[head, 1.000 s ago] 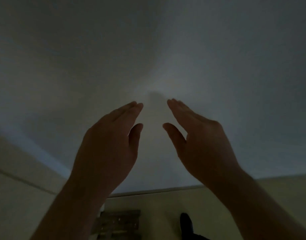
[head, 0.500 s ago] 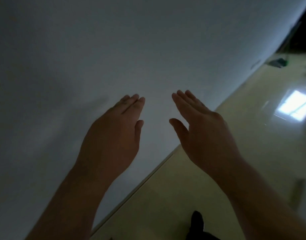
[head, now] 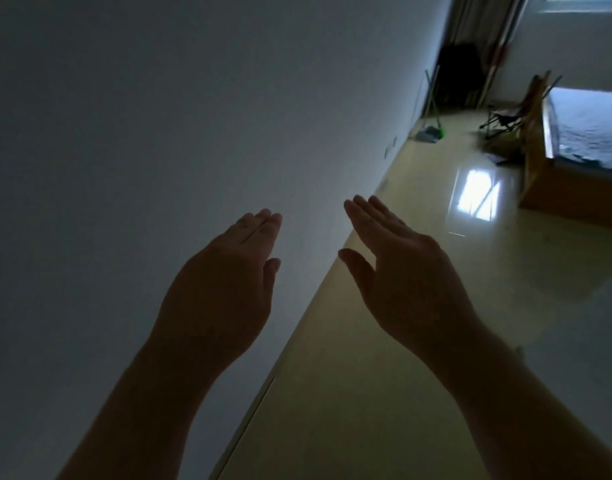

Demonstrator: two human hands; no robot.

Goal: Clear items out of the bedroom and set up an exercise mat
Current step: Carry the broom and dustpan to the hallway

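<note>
Clearing seems unstarted: black folding chair point(head: 501, 117) beside wooden bed point(head: 557, 188), no mat. Empty and outstretched: left hand point(head: 221, 285), right hand point(head: 411, 282).

Head view, sole camera: tilted, close beside wall point(head: 159, 133), facing down along floor point(head: 384, 393) toward distant bed point(head: 588, 126); left hand point(head: 221, 289), right hand point(head: 408, 282) nearest.

The wall point(head: 159, 133) is plain pale grey, and the floor point(head: 384, 393) is glossy cream-yellow with a white patch of reflected light. The bed cover point(head: 591, 126) is blue-grey over an orange-brown frame point(head: 567, 199). The folding chair point(head: 501, 117) is black, the broom head point(head: 437, 132) bright green, and the curtain point(head: 484, 22) dull grey-brown.
</note>
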